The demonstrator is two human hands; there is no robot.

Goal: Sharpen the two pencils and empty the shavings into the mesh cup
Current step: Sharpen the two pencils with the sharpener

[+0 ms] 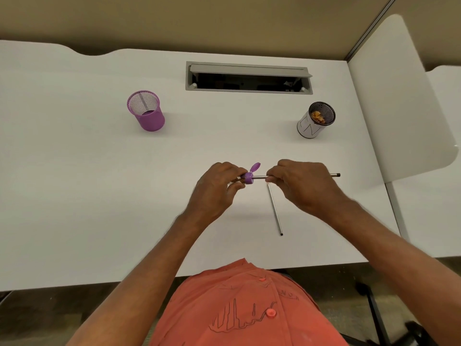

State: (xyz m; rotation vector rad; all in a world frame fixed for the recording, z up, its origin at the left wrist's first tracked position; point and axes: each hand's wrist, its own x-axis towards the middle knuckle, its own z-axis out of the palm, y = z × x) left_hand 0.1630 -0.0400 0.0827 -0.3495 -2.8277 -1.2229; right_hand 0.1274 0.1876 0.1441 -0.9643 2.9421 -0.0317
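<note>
My left hand (219, 182) grips a small purple sharpener (248, 177) with its lid flipped up, held above the middle of the white desk (87, 183). A silver pencil (259, 177) is pushed into the sharpener, and my right hand (303, 184) pinches its shaft; the black end pokes out to the right. A second silver pencil (275, 210) lies on the desk below my right hand. A dark mesh cup (316, 119) wrapped in white paper stands at the right rear with orange shavings inside.
A purple mesh cup (146, 111) stands at the left rear. An open grey cable hatch (248, 76) sits at the desk's back middle. A white divider panel (409, 101) rises along the right edge. The desk's front edge lies near my orange shirt.
</note>
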